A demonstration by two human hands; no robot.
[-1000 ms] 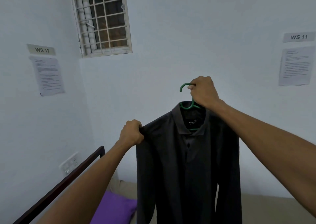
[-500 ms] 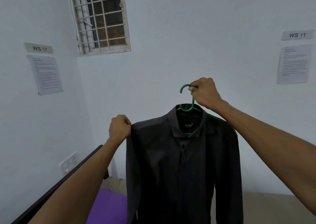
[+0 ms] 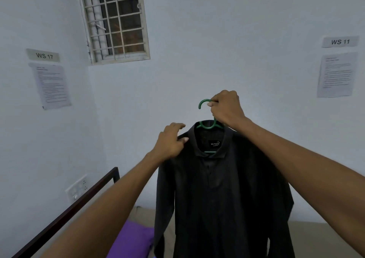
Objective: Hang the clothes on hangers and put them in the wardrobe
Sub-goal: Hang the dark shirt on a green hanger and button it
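Observation:
A dark grey collared shirt (image 3: 223, 194) hangs on a green plastic hanger (image 3: 203, 104) in front of the white wall. My right hand (image 3: 227, 107) grips the hanger's hook and neck from the right and holds it up. My left hand (image 3: 170, 141) lies against the shirt's left shoulder beside the collar, its fingers loosely spread, the thumb on the fabric. The shirt's lower part runs out of the frame. No wardrobe is in view.
A bed with a beige sheet (image 3: 316, 236) and a purple pillow (image 3: 130, 240) lies below the shirt. A dark wooden bed rail (image 3: 79, 200) runs along the left wall by a switch plate (image 3: 77, 187). A barred window (image 3: 114, 21) sits high up.
My left hand let go of the shirt's left shoulder seam, opened, and moved right toward the collar. The hanger with the shirt stayed held up by my right hand.

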